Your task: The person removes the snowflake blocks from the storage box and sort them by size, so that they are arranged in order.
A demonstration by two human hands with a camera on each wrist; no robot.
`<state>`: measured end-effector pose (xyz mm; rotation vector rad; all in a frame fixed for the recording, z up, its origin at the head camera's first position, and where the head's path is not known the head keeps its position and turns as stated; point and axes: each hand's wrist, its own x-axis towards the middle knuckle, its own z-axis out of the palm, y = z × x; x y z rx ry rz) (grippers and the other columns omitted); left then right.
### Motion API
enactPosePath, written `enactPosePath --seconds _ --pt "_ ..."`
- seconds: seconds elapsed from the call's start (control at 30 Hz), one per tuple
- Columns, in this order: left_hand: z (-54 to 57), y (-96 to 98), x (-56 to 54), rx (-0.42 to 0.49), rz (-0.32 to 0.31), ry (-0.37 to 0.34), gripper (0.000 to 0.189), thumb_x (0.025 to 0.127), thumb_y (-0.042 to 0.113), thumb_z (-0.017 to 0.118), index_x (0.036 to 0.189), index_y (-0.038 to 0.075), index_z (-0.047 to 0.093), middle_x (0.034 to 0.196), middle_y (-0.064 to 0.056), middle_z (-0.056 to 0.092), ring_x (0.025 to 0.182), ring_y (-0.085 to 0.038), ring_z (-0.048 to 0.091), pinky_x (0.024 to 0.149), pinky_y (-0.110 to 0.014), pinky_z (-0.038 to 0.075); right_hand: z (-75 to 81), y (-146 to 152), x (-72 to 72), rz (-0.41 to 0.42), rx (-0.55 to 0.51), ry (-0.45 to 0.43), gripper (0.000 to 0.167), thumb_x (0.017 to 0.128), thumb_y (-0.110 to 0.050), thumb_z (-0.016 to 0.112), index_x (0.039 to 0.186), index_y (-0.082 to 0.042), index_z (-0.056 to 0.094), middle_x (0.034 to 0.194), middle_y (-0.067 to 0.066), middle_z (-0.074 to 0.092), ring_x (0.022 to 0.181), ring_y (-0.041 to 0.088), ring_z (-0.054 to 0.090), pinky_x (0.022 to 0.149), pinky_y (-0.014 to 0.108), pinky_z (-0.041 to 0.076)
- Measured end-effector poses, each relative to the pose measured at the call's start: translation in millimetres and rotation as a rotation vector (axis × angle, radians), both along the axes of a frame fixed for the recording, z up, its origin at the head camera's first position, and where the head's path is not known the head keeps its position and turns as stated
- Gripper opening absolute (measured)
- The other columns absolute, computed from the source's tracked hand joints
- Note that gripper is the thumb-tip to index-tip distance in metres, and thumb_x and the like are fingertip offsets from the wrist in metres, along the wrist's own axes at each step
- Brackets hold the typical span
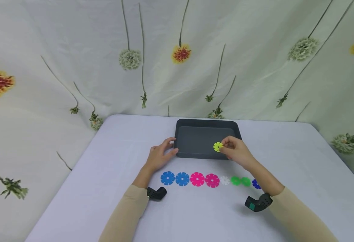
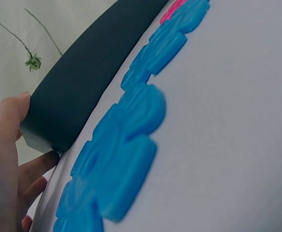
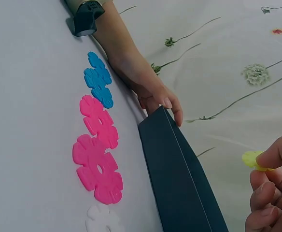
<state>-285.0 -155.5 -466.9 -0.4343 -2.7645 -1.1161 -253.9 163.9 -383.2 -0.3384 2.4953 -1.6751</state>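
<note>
My right hand [image 1: 237,151] pinches a small yellow snowflake disc [image 1: 217,147] between thumb and fingertips, over the right part of a dark grey tray [image 1: 201,158]. In the right wrist view the yellow disc [image 3: 251,158] sticks out past the thumb. My left hand [image 1: 159,156] holds the tray's near left corner, thumb on the near side and fingers around the left side. The left wrist view shows the thumb against the tray's wall [image 2: 78,67] and a fingertip at its lower corner. No disc shows inside the tray.
In front of the tray runs a row of snowflake discs: two blue [image 1: 167,178], two pink [image 1: 197,179], one white [image 1: 224,180], two green [image 1: 236,180] and a dark blue one [image 1: 256,184] partly behind my right forearm. A flowered cloth [image 1: 155,80] hangs behind the white table [image 1: 104,195].
</note>
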Motion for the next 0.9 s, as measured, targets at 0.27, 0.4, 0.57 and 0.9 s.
enactPosePath --seconds 0.27,0.4,0.57,0.9 --pt "-0.4 -0.8 -0.7 0.004 0.001 0.006 0.055 0.094 0.052 0.054 0.141 0.025 0.046 0.131 -0.011 0.061 0.126 -0.032 0.052 0.105 -0.056 0.020 2.4 20 11.7 -0.036 0.026 -0.029 0.016 0.091 -0.005 0.063 0.101 0.004 0.054 0.080 0.007 0.054 0.058 0.015 0.045 0.054 0.030 0.044" --pt "-1.5 -1.2 -1.7 0.004 -0.001 0.004 0.055 0.094 0.053 0.054 0.141 0.026 0.046 0.131 -0.011 0.061 0.126 -0.032 0.053 0.105 -0.056 0.020 2.5 34 18.2 -0.053 0.026 -0.030 0.018 0.092 -0.006 0.063 0.103 0.005 0.054 0.080 0.007 0.054 0.057 0.014 0.044 0.054 0.028 0.043" --pt "-2.3 -1.4 -2.0 0.001 -0.003 0.003 0.055 0.094 0.053 0.054 0.141 0.026 0.045 0.131 -0.011 0.062 0.126 -0.032 0.053 0.105 -0.056 0.020 -0.9 51 27.2 -0.083 0.003 -0.028 0.021 0.091 -0.006 0.064 0.105 0.007 0.055 0.083 0.004 0.056 0.056 0.012 0.044 0.053 0.026 0.041" --pt "-0.5 -0.9 -0.6 0.002 -0.003 -0.005 0.055 0.095 0.051 0.055 0.142 0.025 0.045 0.132 -0.012 0.061 0.127 -0.033 0.052 0.105 -0.056 0.020 -12.2 81 40.8 -0.167 0.023 -0.064 0.020 0.092 -0.007 0.061 0.104 0.007 0.054 0.078 0.003 0.052 0.058 0.014 0.044 0.054 0.025 0.040"
